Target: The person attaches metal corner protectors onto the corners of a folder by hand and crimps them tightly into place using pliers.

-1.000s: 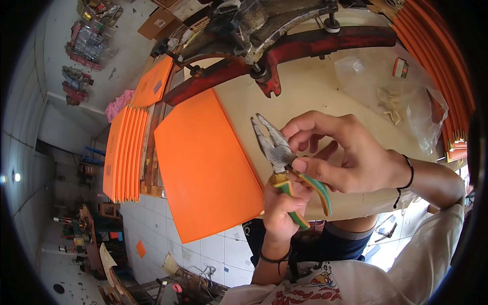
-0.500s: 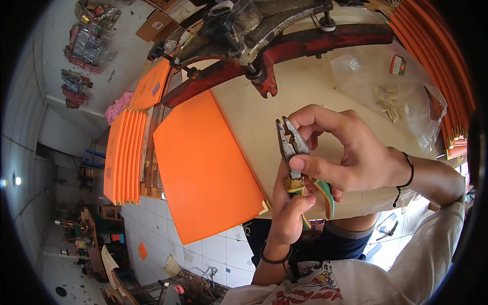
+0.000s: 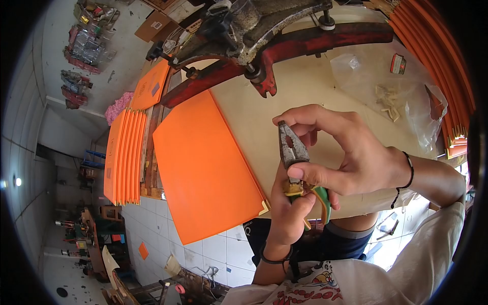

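Observation:
A pair of pliers (image 3: 292, 148) with green and yellow handles points jaws up in front of me, its jaws closed together. My left hand (image 3: 287, 221) is wrapped around the handles from below. My right hand (image 3: 353, 147) grips the head, thumb against the joint and index finger by the jaw tips. Whether anything small sits between the jaws cannot be made out. Left of my hands lies an orange folder (image 3: 208, 168), with a gold metal corner (image 3: 265, 207) on its lower right corner, close to my left hand.
A black and red metal machine (image 3: 274, 51) spans the table's far side. On the right, small pale gold pieces (image 3: 389, 104) lie with a clear plastic bag (image 3: 424, 122) beside a small red-green box (image 3: 398, 64). Orange folders stack at left (image 3: 124, 157) and right (image 3: 432, 61).
The pliers' jaws, spread apart before, have come together. My right index finger has shifted slightly toward the jaw tips. The folder and machine have stayed put.

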Action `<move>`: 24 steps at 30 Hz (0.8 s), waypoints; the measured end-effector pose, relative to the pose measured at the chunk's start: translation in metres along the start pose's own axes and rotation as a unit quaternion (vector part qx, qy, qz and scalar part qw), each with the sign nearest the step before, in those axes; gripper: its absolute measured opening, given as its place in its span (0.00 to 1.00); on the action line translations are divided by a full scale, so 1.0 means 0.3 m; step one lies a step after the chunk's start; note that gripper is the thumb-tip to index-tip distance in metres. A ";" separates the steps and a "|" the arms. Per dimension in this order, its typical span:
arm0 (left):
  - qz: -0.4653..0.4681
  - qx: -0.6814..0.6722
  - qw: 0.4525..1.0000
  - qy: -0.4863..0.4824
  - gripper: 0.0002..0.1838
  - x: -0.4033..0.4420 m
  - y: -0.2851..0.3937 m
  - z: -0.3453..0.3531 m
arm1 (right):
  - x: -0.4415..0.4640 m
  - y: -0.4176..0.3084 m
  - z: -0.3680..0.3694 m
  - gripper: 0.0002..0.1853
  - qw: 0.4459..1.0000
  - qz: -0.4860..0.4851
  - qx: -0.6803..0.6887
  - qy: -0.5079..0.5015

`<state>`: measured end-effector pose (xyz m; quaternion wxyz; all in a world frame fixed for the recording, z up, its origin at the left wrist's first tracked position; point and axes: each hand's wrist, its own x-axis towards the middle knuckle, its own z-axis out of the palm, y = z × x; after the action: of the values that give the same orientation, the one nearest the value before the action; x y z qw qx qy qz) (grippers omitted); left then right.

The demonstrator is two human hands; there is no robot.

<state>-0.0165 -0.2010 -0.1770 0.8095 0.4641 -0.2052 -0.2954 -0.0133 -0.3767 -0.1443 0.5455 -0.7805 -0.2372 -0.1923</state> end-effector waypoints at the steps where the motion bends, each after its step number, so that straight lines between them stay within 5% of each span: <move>1: 0.006 0.012 1.000 0.007 0.30 -0.003 -0.002 0.004 | 0.000 -0.001 -0.003 0.30 1.000 0.003 0.001 -0.004; 7: 0.017 0.167 0.986 0.024 0.24 -0.017 -0.004 -0.007 | 0.001 0.009 -0.005 0.30 1.000 -0.009 -0.007 -0.003; 24: 0.032 0.164 0.986 0.009 0.19 -0.001 0.000 -0.012 | 0.001 0.018 0.008 0.23 1.000 -0.015 0.003 0.023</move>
<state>-0.0147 -0.1986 -0.1789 0.7334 0.5861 -0.2586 -0.2276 -0.0098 -0.3759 -0.1491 0.5507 -0.7704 -0.2366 -0.2175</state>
